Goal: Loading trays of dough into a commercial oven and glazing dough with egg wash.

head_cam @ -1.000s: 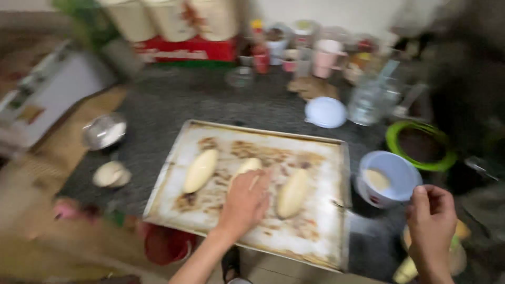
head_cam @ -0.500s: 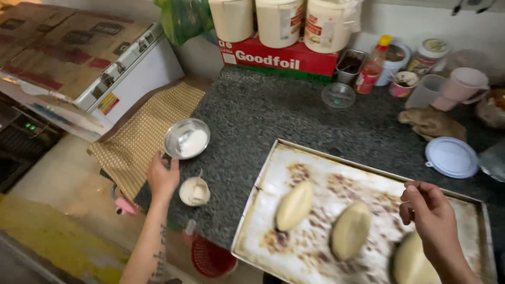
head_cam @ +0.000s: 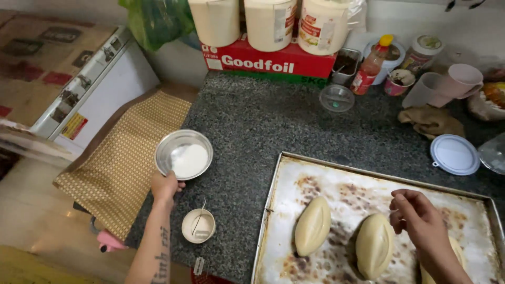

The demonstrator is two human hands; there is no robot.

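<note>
At the counter's left edge, left hand grips the shiny round steel bowl by its rim; bare granite beyond. Right hand, fingers loosely curled and holding nothing, hovers over the stained metal baking tray.

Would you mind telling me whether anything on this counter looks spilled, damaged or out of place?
Nothing looks spilled. The baking tray is badly stained with brown scorched patches around the dough pieces, and a round white lid lies loose on the counter, off any container.
</note>
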